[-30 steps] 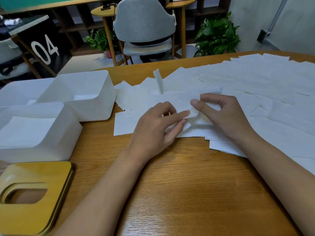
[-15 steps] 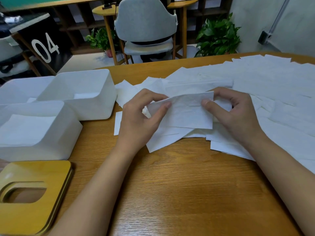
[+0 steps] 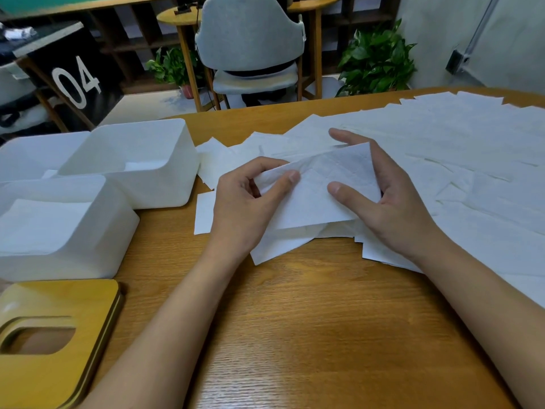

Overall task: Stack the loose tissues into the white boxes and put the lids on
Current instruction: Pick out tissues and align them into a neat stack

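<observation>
Your left hand point(image 3: 244, 208) pinches the left end of one tissue point(image 3: 315, 187) between thumb and fingers. Your right hand point(image 3: 398, 202) grips the other end, thumb in front and fingers behind. Held at both ends, the sheet is stretched just above the table point(image 3: 295, 320), probably to flatten it for stacking. The loose tissues point(image 3: 457, 160) lie overlapped beneath it and off to the right. The white boxes point(image 3: 165, 184) stand open on your left, and the nearest box point(image 3: 97, 249) already holds flat sheets. The lid point(image 3: 73, 305) lies off just beside it, ready for closing.
</observation>
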